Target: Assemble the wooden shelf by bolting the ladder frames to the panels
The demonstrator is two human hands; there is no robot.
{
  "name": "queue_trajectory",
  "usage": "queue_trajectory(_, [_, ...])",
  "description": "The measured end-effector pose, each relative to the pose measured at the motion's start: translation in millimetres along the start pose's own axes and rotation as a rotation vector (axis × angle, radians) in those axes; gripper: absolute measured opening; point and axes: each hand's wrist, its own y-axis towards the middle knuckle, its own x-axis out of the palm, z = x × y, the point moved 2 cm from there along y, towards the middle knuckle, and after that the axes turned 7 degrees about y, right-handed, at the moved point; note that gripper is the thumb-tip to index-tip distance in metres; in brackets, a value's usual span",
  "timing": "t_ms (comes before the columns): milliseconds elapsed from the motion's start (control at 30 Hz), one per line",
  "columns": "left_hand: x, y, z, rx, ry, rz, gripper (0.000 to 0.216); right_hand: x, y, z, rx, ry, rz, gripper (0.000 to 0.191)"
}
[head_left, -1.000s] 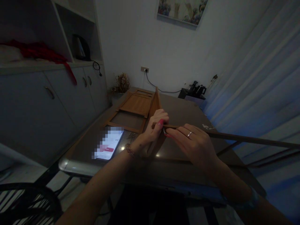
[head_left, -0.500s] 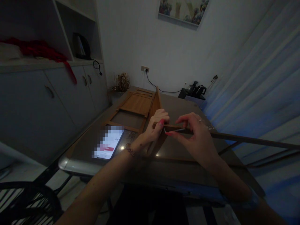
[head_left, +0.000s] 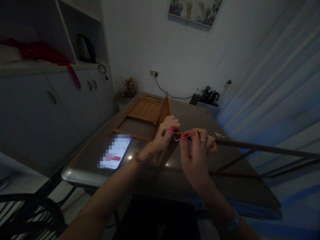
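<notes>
My left hand (head_left: 168,131) is closed around the end of a wooden frame (head_left: 262,150), its thumb pressing near the corner. Between the thumb and fingers of my right hand (head_left: 196,151) is a thin metal Allen key (head_left: 191,135). Its short bent end sits by the frame's end, close to my left thumb; whether it is seated in a screw I cannot tell. An upright wooden panel (head_left: 165,108) stands just beyond my left hand. Flat on the table to its left lies a slatted wooden part (head_left: 143,110) with an open rectangular section.
A lit phone (head_left: 116,153) lies on the table (head_left: 190,115) at the left, with several small metal screws (head_left: 140,144) beside it. Small white bits (head_left: 221,135) lie near the right edge. A black chair (head_left: 30,213) stands at lower left, curtains (head_left: 275,83) hang at right.
My right hand has turned, its thumb swinging up and its fingers curling on the Allen key. The key's long end has shifted slightly. My left hand keeps its hold.
</notes>
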Motion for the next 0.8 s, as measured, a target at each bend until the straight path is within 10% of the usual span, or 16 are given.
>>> queue_trajectory(800, [5,-1,-9,0.011,0.027,0.004,0.059,13,4,-10,-0.455,-0.041,0.082,0.017])
